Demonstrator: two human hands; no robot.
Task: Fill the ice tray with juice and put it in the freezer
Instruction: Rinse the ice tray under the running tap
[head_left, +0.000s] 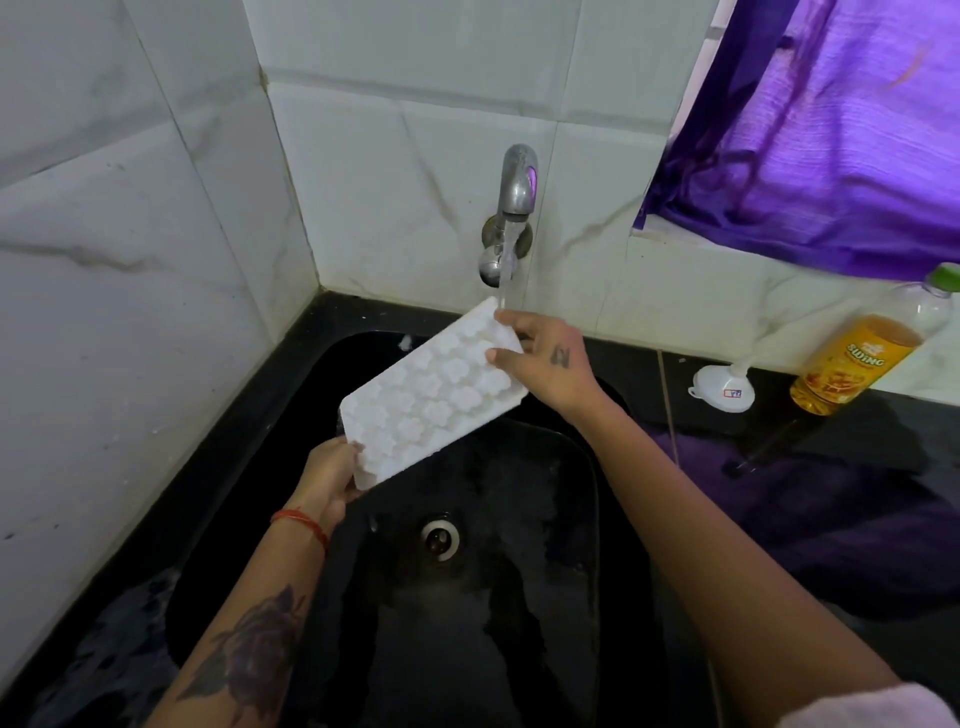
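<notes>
1 white ice tray (434, 395), tilted over the black sink (545, 597) under 1 running tap (516, 182). Left hand (327, 480) grips its near corner, right hand (545, 364) pinches the far end. 1 juice bottle (862, 358) (approx half full, orange) and 1 funnel (724, 384) at counter's back edge.

White tray (434, 392) with flower-shaped cells, black sink (519, 597), black counter (857, 431), white grey-veined tiles (130, 234), purple curtain (831, 130), amber bottle (857, 364) capped green, white funnel (722, 387), silver tap (517, 182)
</notes>
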